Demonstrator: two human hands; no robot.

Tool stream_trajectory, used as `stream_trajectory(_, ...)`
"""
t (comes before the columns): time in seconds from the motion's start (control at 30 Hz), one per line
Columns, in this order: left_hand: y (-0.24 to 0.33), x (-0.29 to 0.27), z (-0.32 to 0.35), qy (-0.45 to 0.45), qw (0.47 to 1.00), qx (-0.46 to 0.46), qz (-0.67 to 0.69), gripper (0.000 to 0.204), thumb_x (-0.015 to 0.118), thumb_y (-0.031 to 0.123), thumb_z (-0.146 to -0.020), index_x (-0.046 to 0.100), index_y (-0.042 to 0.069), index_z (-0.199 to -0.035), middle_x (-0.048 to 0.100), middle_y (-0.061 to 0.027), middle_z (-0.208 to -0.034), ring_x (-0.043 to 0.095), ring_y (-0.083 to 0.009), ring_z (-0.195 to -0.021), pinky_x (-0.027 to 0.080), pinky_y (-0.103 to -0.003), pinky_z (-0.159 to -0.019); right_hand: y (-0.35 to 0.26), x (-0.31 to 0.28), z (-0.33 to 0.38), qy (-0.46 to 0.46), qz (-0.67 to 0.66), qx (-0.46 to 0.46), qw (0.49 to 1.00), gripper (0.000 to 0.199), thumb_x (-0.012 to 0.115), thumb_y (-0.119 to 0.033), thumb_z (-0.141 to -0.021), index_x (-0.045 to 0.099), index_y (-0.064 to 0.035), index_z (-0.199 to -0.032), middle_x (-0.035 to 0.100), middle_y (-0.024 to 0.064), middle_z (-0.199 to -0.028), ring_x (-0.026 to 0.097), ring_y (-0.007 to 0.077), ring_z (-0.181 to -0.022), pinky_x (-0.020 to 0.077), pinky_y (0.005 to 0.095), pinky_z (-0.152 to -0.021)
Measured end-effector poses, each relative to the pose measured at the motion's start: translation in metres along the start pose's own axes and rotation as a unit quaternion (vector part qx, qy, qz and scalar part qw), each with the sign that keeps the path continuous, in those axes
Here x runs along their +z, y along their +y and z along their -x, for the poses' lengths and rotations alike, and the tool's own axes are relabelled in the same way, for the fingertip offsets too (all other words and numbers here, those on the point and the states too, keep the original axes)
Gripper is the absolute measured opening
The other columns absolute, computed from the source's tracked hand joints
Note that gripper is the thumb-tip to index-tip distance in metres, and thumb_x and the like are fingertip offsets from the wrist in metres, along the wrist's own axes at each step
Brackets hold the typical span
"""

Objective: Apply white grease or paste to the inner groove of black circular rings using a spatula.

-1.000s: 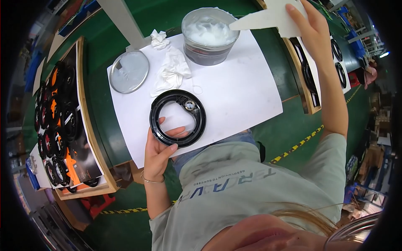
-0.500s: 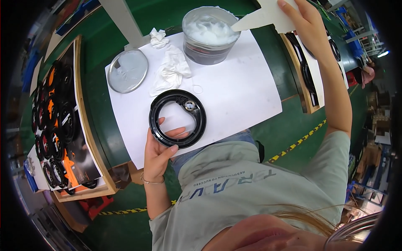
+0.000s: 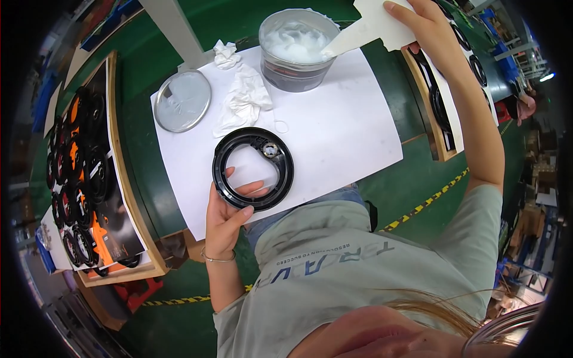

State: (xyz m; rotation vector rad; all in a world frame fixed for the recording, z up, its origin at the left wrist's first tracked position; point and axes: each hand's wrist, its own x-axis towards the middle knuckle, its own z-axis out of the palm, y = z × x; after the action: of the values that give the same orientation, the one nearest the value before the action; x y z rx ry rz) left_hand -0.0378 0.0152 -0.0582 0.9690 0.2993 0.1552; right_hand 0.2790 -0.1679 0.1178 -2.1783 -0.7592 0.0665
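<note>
A black plastic ring-shaped part (image 3: pixel 283 190) is gripped at its lower left by my left hand (image 3: pixel 225 216), thumb on the rim and fingers through the opening. A small round fitting (image 3: pixel 270 150) sits inside the ring's upper right. Raised at the upper right, my right hand (image 3: pixel 422 27) pinches a cream-coloured flat card-like piece (image 3: pixel 376 27) with a tapering point. That tip is at the right rim of a grey tub (image 3: pixel 292 76), by the whitish grease (image 3: pixel 296 45) inside.
White paper (image 3: pixel 340 131) covers the table under the tub. A round lid (image 3: pixel 182 101) and crumpled tissues (image 3: pixel 243 98) lie on it at left. Wood-edged trays of black rings stand on both sides, the left tray (image 3: pixel 134 221) and the right tray (image 3: pixel 431 113).
My right hand has shifted slightly left and up, bringing the card's tip over the tub's rim toward the grease. My left hand and the ring stay about where they were.
</note>
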Motion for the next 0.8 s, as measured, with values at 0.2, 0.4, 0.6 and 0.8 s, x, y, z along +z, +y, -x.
stream_trajectory(0.2, 0.002, 0.003, 0.003, 0.027, 0.999, 0.034, 0.02, 0.073, 0.057, -0.005, -0.075, 0.02, 0.003, -0.137, 0.054, -0.0281, -0.112, 0.055, -0.0367, -0.107, 0.046, -0.047, -0.091, 0.009, 0.002, -0.006, 0.013, -0.124, 0.063, 0.99, 0.022, 0.053, -0.014, -0.085, 0.058, 0.0015, -0.099, 0.06, 0.0053, -0.073, 0.054, 0.0093, -0.052, 0.0381, 0.0218, -0.04)
stream_trajectory(0.4, 0.018, 0.033, -0.003, 0.034, 0.993, 0.041, 0.107, 0.071, 0.056, -0.005, -0.076, 0.021, 0.006, -0.136, 0.053, -0.0302, -0.113, 0.053, -0.038, -0.11, 0.044, -0.047, -0.093, 0.029, -0.005, 0.003, 0.035, -0.203, -0.031, 0.978, 0.028, 0.053, -0.017, -0.087, 0.055, 0.0021, -0.107, 0.06, 0.0045, -0.078, 0.054, 0.0084, -0.062, 0.0408, 0.0217, -0.052)
stream_trajectory(0.6, 0.033, 0.052, -0.014, -0.009, 0.99, 0.03, 0.14, 0.066, 0.053, -0.004, -0.08, 0.021, 0.009, -0.137, 0.052, -0.0294, -0.116, 0.052, -0.0392, -0.11, 0.048, -0.046, -0.09, 0.043, 0.014, 0.076, 0.161, 0.011, -0.399, 0.903, 0.019, 0.055, -0.011, -0.086, 0.054, 0.0021, -0.1, 0.061, 0.0073, -0.078, 0.055, 0.0139, -0.061, 0.0423, 0.0241, -0.052)
stream_trajectory(0.8, 0.033, 0.06, -0.017, -0.021, 0.989, 0.015, 0.148, 0.064, 0.052, -0.003, -0.081, 0.022, 0.009, -0.137, 0.05, -0.0297, -0.118, 0.052, -0.0397, -0.11, 0.05, -0.044, -0.087, 0.022, 0.012, 0.094, -0.038, 0.188, -0.556, 0.808, 0.009, 0.055, -0.003, -0.078, 0.049, -0.0022, -0.085, 0.061, 0.0098, -0.072, 0.057, 0.0225, -0.058, 0.0423, 0.0318, -0.05)
